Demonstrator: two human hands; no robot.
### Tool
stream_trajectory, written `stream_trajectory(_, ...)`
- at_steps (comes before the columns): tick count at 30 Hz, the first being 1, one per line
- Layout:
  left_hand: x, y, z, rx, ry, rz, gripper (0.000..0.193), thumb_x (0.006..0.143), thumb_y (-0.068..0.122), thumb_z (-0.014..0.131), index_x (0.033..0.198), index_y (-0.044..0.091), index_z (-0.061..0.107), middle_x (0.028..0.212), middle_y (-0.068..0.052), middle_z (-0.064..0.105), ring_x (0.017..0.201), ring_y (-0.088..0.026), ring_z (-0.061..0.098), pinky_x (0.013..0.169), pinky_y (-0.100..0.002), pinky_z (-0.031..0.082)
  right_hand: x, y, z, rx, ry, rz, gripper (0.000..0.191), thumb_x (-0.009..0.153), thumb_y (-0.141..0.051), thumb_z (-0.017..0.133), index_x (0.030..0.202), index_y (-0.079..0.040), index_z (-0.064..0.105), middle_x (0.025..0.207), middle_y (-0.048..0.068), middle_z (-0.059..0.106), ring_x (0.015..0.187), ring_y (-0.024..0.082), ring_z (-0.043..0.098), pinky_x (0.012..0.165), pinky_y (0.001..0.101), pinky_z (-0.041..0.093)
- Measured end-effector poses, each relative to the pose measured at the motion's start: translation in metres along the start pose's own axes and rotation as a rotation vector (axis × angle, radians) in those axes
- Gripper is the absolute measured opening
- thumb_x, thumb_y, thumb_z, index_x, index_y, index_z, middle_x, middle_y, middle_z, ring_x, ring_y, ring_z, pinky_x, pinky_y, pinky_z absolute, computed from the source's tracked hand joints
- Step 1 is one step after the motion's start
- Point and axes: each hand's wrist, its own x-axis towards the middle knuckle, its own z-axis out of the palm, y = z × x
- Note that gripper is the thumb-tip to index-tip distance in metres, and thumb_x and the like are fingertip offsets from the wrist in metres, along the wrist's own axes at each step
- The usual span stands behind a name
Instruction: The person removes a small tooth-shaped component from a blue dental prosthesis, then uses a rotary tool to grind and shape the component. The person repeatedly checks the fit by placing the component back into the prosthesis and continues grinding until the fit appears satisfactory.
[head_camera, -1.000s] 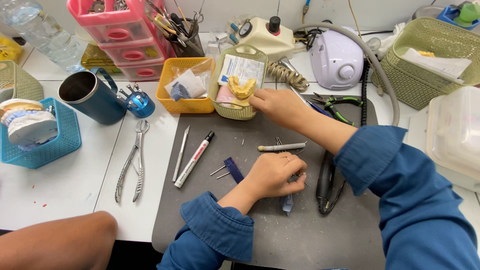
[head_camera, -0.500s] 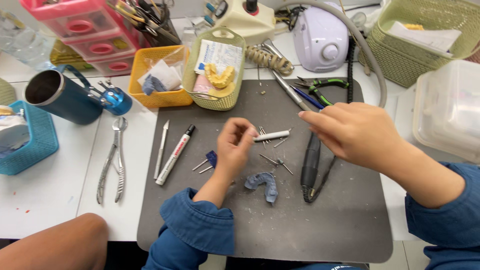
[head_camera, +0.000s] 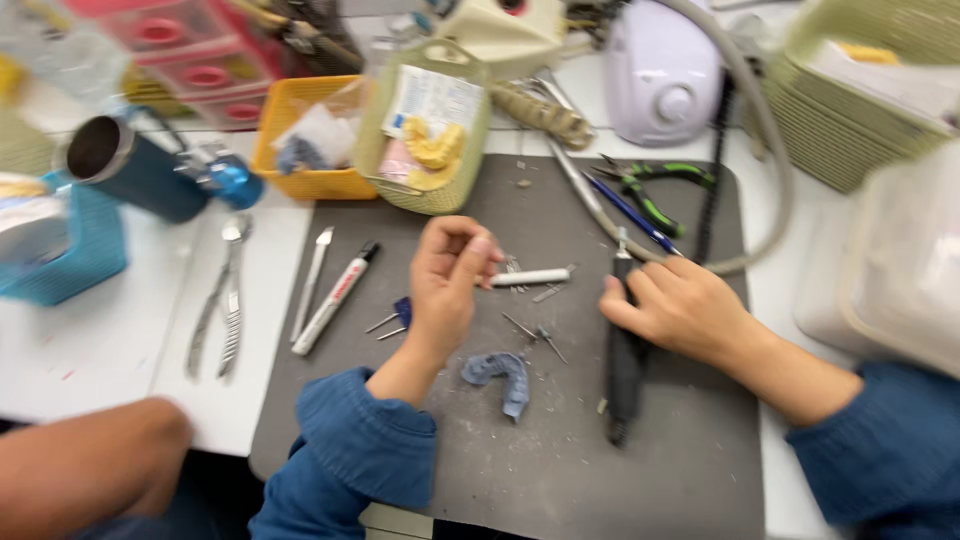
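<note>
Over the dark grey rubber work mat (head_camera: 660, 470), both hands have come in since a sec ago. Right hand (head_camera: 685, 315) was up by the pliers w/ fingers spread; now it's curled over the top end of the black pen-shaped rotary handpiece (head_camera: 624, 365), gripping it where it lies on the mat. Left hand (head_camera: 447, 285) is lifted, fingertips pinched together, poss. on a tiny bur, too small to tell. Blue-grey horseshoe-shaped dental tray (head_camera: 500, 377) hasn't moved, lying between the forearms, near the left wrist, untouched. So the tool's being picked up, the tray not.

Room: front of mat bare, good space. Loose thin metal burs (head_camera: 530, 332) scattered just beside the tray, short white stick (head_camera: 530, 277) right by the left fingertips. Green-handled pliers (head_camera: 655, 195) and grey hose (head_camera: 770, 170) crowd the far right edge.
</note>
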Motion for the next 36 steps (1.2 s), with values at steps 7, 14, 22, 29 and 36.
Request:
stream_trajectory(7, -0.002, -0.004, 0.012, 0.086, -0.152, -0.022, 0.014, 0.108, 0.016, 0.061, 0.117, 0.007, 0.056, 0.1, -0.001, 0.064, 0.09, -0.006, 0.062, 0.078, -0.022, 0.052, 0.028, 0.013, 0.027, 0.756, 0.615, 0.376, 0.033, 0.098, -0.018, 0.073, 0.11, -0.002, 0.047, 0.083, 0.008, 0.06, 0.07, 0.021, 0.062, 0.064, 0.0297, 0.049)
stream_trajectory(14, -0.013, -0.008, 0.019, -0.135, -0.074, -0.132, 0.013, 0.112, 0.016, 0.057, 0.121, 0.007, 0.053, 0.099, -0.003, 0.065, 0.082, -0.005, 0.059, 0.072, -0.021, 0.048, 0.052, -0.009, 0.059, 1.423, 0.768, 0.664, 0.03, 0.115, -0.02, 0.056, 0.13, -0.001, 0.039, 0.105, 0.017, 0.066, 0.09, 0.018, 0.065, 0.091, 0.0328, 0.053)
stream_trajectory(22, -0.025, -0.01, 0.014, -0.145, -0.065, -0.156, 0.014, 0.113, 0.016, 0.057, 0.122, 0.007, 0.053, 0.099, -0.003, 0.064, 0.084, -0.006, 0.059, 0.074, -0.022, 0.049, 0.056, -0.045, 0.071, 1.351, 0.629, 0.605, 0.039, 0.107, -0.02, 0.058, 0.133, 0.002, 0.039, 0.114, 0.023, 0.067, 0.102, 0.023, 0.071, 0.096, 0.0347, 0.058)
stream_trajectory(29, -0.027, -0.009, 0.009, -0.218, -0.068, -0.17, 0.014, 0.114, 0.016, 0.057, 0.122, 0.006, 0.052, 0.094, -0.004, 0.063, 0.082, -0.006, 0.058, 0.072, -0.022, 0.048, 0.051, -0.051, 0.075, 1.399, 0.605, 0.679, 0.035, 0.107, -0.015, 0.061, 0.129, 0.003, 0.041, 0.115, 0.026, 0.067, 0.109, 0.025, 0.071, 0.103, 0.0357, 0.057)
stream_trajectory(36, -0.029, -0.005, 0.009, -0.134, -0.108, -0.062, 0.012, 0.118, 0.017, 0.049, 0.123, 0.007, 0.045, 0.103, -0.005, 0.062, 0.084, -0.004, 0.056, 0.074, -0.02, 0.048, 0.043, -0.045, 0.077, 1.343, 0.539, 0.696, 0.04, 0.104, -0.014, 0.063, 0.133, 0.002, 0.04, 0.112, 0.026, 0.068, 0.109, 0.026, 0.072, 0.102, 0.0368, 0.059)
